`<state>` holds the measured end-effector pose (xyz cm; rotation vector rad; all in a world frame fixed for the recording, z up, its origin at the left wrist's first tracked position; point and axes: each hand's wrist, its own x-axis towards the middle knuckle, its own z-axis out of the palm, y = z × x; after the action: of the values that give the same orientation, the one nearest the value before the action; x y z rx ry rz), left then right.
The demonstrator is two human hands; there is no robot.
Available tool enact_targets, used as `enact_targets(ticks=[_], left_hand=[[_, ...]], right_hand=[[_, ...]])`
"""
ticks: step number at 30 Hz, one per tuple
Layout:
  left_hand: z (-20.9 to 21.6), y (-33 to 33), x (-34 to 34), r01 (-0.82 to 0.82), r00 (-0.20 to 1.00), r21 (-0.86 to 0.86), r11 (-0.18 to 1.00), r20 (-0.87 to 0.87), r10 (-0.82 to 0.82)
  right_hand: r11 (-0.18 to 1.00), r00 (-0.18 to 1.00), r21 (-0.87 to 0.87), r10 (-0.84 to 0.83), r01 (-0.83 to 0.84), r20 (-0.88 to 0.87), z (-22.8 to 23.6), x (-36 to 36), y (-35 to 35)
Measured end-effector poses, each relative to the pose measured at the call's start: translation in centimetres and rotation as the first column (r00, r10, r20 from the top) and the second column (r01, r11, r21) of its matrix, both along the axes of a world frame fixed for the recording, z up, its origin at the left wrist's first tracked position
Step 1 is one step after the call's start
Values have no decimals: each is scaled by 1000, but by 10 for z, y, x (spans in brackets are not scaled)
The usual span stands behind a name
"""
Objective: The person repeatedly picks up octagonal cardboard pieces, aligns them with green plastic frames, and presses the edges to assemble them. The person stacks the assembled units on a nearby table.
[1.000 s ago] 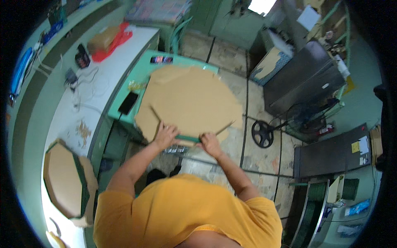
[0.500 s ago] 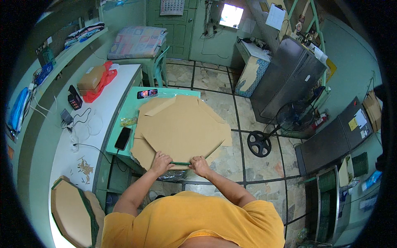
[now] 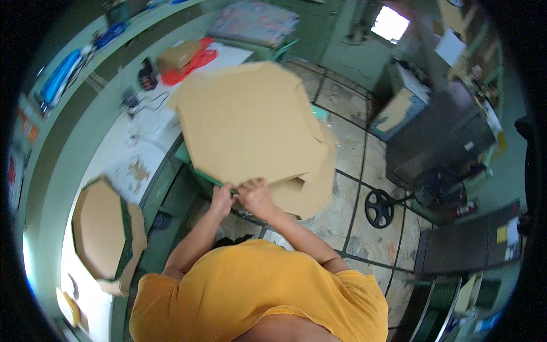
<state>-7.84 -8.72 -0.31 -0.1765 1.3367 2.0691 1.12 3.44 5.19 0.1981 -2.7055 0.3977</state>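
A large octagonal cardboard sheet [image 3: 245, 119] lies tilted over the table, with further cardboard flaps [image 3: 319, 182] showing under its right side. Along its near-left edge runs a narrow green strip [image 3: 208, 177]. My left hand [image 3: 223, 199] is closed, pinching the strip at the sheet's near corner. Right beside it, my right hand [image 3: 255, 196] has its fingers curled at the same corner, close to the left fingers. What lies under the right fingers is partly hidden. A smaller octagonal cardboard tray with a green rim [image 3: 124, 228] rests on the white counter to the left.
On the white counter [image 3: 108, 165] are small brown scraps [image 3: 138, 171], cables, a brown box [image 3: 178, 56] and red cloth or plastic [image 3: 200, 60]. A standing fan with a round black base [image 3: 379, 208] and a dark refrigerator [image 3: 439, 137] stand on the right.
The cardboard sheet has turned and shifted left and up, now covering the phones. My right hand has moved left, close to my left hand. The whole view has also turned.
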Motion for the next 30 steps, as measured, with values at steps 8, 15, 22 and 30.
enact_targets(ticks=[8, 15, 22, 30], left_hand=[[45, -146, -78, 25, 977, -66, 997, -209, -38], [32, -204, -137, -397, 808, -543, 740, -589, 2], [18, -272, -238, -484, 849, -521, 703, -473, 234], [-9, -338, -336, -573, 797, -608, 550, -570, 201]], right_hand=[[535, 847, -829, -505, 159, -163, 94, -29, 150], [56, 986, -998, -163, -7, -16, 82, -78, 63], [62, 983, -995, -170, 81, 69, 80, -182, -31], [165, 953, -951, -111, -261, -281, 60, -287, -91]])
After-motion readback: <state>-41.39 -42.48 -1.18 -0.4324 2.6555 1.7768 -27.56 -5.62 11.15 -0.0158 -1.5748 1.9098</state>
